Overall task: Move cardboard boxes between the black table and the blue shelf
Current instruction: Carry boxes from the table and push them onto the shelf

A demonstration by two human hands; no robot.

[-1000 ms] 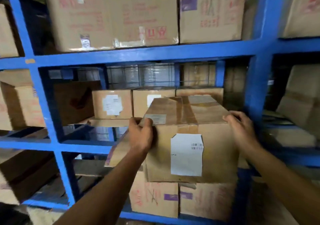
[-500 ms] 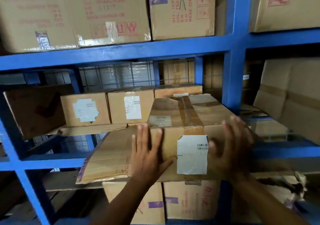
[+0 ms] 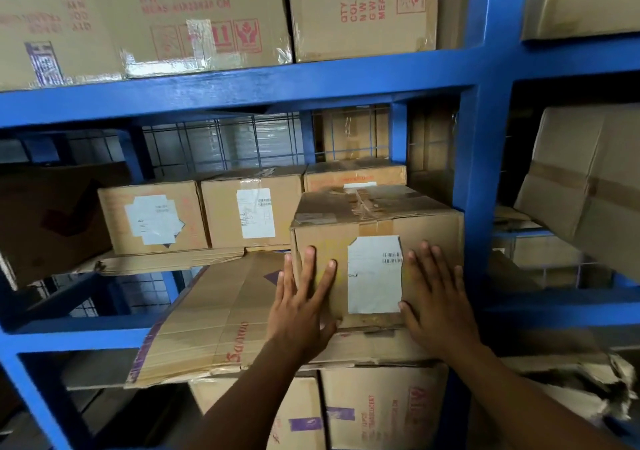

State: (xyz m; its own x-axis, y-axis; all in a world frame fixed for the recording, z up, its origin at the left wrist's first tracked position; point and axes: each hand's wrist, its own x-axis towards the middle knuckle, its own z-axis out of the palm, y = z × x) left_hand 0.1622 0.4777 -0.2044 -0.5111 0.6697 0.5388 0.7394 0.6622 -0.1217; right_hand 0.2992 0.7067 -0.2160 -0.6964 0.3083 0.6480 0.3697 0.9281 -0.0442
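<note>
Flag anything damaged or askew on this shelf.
The flattened cardboard sheet under the labelled box juts over the blue shelf edge, its front crumpled. In the right bay a large box leans tilted.

Open gap above the small boxes (image 3: 204, 215); blue post (image 3: 479, 186) blocks the right.

A stockroom: blue shelf (image 3: 242, 91) bays packed with cartons (image 3: 360, 9) (labelled, taped).
</note>
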